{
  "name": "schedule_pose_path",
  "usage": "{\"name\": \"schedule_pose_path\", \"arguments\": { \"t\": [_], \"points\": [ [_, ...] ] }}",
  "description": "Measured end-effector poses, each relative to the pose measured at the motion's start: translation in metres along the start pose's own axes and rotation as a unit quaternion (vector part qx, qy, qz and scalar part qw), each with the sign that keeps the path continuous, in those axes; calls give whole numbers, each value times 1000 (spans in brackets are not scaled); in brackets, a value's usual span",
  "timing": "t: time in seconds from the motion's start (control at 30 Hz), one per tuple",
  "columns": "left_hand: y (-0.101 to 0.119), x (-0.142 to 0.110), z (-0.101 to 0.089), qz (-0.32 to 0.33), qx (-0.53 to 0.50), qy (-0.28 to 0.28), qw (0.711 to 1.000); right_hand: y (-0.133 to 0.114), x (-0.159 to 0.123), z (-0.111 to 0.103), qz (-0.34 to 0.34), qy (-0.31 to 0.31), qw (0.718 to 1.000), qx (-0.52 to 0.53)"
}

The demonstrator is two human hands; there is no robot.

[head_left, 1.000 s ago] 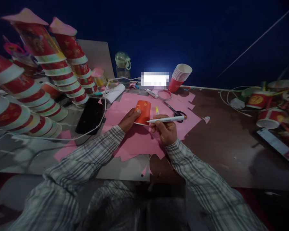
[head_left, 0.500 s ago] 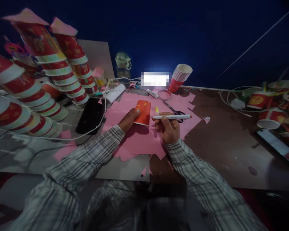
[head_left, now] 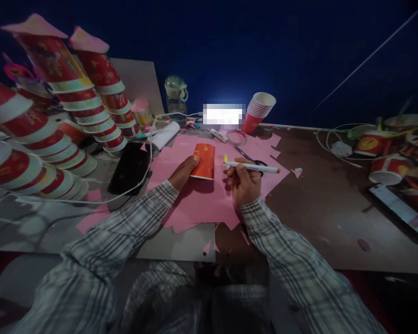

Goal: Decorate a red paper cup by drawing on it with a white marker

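My left hand [head_left: 184,172] grips an orange-red paper cup [head_left: 204,161] from its left side, thumb on the front. The cup is upside down, its white rim toward me. To the right of it, my right hand [head_left: 245,183] is closed around a white marker pen [head_left: 257,167] with an orange end. The pen's tip points left and stays apart from the cup. Beneath both hands lie overlapping sheets of pink paper [head_left: 191,204]. A pair of scissors [head_left: 261,165] is partly hidden behind the right hand, and a small yellow piece [head_left: 225,158] lies between cup and pen.
Tall stacks of red cups [head_left: 80,104] stand at left, some with pink paper cones. Beside them lies a black phone [head_left: 127,169] under a white cable. At the back are a bottle [head_left: 176,95] and nested red cups [head_left: 259,111]; another phone [head_left: 400,211] rests at right.
The marker pen has moved slightly right, away from the cup, and tilted so its orange end sits lower. My left hand still holds the cup. The whole view has shifted a little.
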State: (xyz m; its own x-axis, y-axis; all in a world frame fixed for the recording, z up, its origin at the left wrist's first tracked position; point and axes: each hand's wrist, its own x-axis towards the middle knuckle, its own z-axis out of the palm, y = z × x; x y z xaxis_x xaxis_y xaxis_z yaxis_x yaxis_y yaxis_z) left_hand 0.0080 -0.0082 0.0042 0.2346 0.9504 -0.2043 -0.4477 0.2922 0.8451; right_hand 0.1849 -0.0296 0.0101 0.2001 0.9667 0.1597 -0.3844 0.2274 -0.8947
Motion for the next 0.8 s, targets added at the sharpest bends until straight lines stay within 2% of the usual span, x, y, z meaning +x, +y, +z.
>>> {"name": "schedule_pose_path", "arguments": {
  "t": [0.17, 0.43, 0.8],
  "points": [
    [0, 1, -3, 41, 27, -25, 998, 4, -6, -1, -17, -49, 999, -16],
    [4, -5, -3, 44, 42, -48, 997, -4, -17, -1, -131, -92, 978, -135],
    [6, -7, 0, 41, 58, -71, 995, -4, -15, -3, -186, -104, 952, -221]
  ]
}}
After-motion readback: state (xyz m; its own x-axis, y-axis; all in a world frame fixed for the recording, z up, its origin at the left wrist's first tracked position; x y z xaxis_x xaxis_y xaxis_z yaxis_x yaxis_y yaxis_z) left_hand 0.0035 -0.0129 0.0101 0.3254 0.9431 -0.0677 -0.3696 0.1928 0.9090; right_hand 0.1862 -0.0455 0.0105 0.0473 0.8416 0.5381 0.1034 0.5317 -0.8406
